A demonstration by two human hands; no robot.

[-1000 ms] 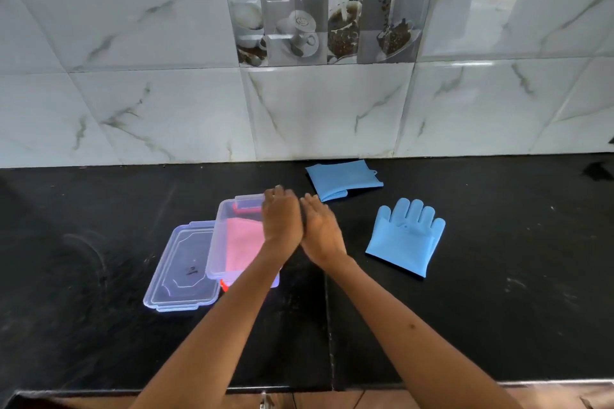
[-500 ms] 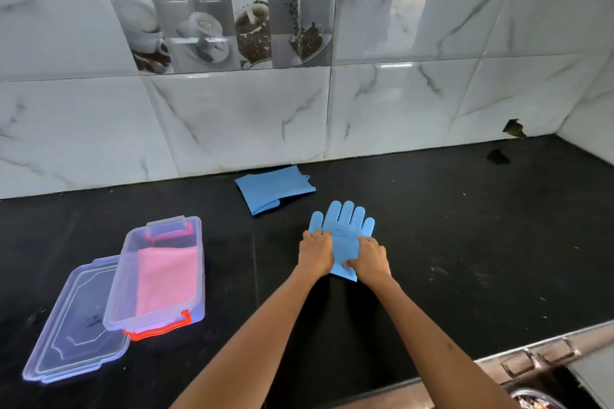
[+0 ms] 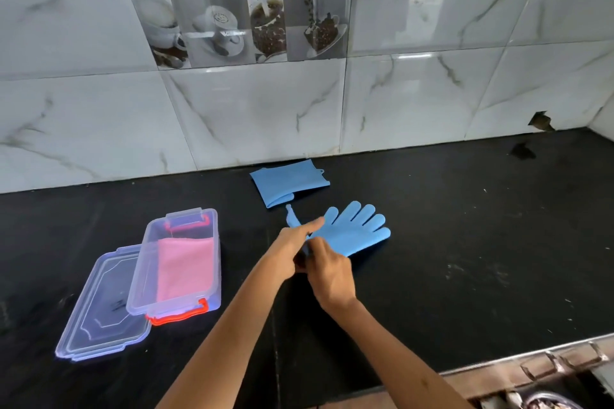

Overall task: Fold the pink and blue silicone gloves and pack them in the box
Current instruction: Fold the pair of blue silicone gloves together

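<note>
A blue silicone glove (image 3: pixel 352 230) lies flat on the black counter, fingers spread toward the upper right. My left hand (image 3: pixel 292 244) and my right hand (image 3: pixel 329 270) both grip its cuff end, and a thin blue part sticks up behind my left fingers. A second blue glove (image 3: pixel 287 182) lies folded near the wall. The clear plastic box (image 3: pixel 146 275) with orange clasps stands to the left, with a folded pink glove (image 3: pixel 184 267) inside.
The box's clear lid (image 3: pixel 99 312) lies flat against the box's left side. A marble-tiled wall (image 3: pixel 299 109) runs along the back of the counter. A metal sink edge (image 3: pixel 548 362) shows at the bottom right.
The hands have taken hold of the spread blue glove's cuff end and turned it, so its fingers now point to the upper right. The camera view has shifted slightly.
</note>
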